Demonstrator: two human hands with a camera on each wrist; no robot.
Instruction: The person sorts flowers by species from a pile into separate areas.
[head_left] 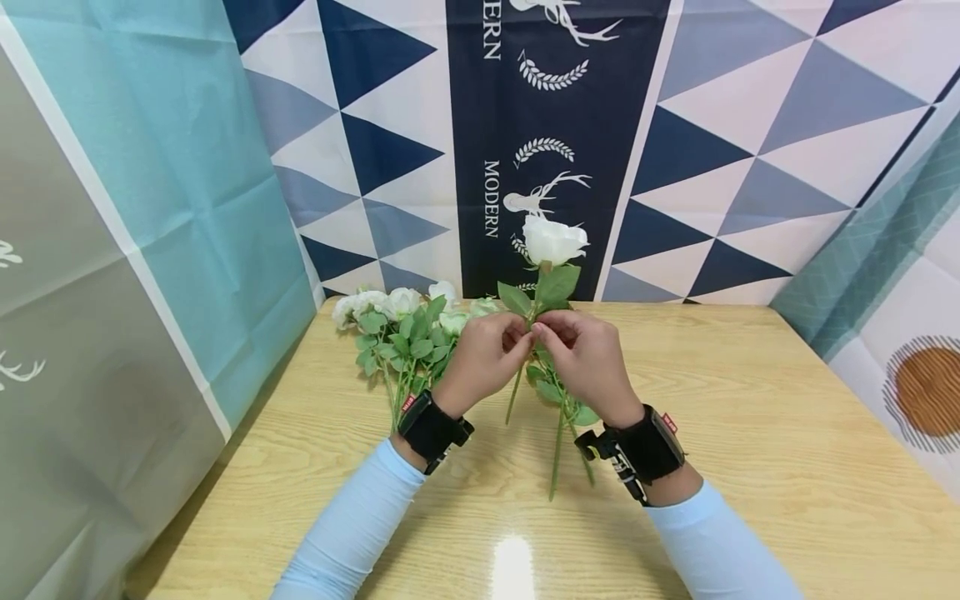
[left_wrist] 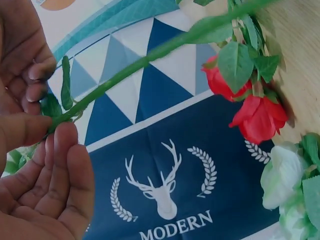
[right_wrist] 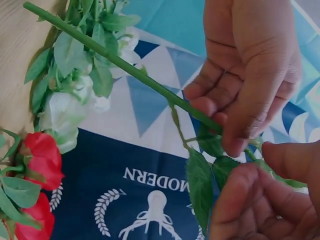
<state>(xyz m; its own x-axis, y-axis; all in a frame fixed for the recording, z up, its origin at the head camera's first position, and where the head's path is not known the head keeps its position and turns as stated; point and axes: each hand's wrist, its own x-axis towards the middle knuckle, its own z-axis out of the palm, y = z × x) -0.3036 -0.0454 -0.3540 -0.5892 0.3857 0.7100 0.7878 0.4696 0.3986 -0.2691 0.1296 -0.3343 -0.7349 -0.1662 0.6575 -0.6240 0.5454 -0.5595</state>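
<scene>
In the head view a white rose (head_left: 553, 242) stands upright on a green stem (left_wrist: 150, 59), its bloom above both hands. My left hand (head_left: 483, 354) pinches the stem between thumb and fingertips. Close beside it, my right hand (head_left: 592, 358) has thumb and curled fingers at the stem and leaves (right_wrist: 200, 187) just above. Red roses (left_wrist: 257, 117) lie beyond the right hand; the head view hides their blooms. A bunch of white flowers (head_left: 405, 304) lies behind and left of my left hand.
The wooden table (head_left: 750, 433) ends at a patterned cloth (head_left: 397, 158) hung along the back. More cloth (head_left: 150, 167) hangs at the left side, and another patterned cloth (head_left: 892, 292) at the right. Loose stems (head_left: 557, 458) of the right-hand bunch point toward the front.
</scene>
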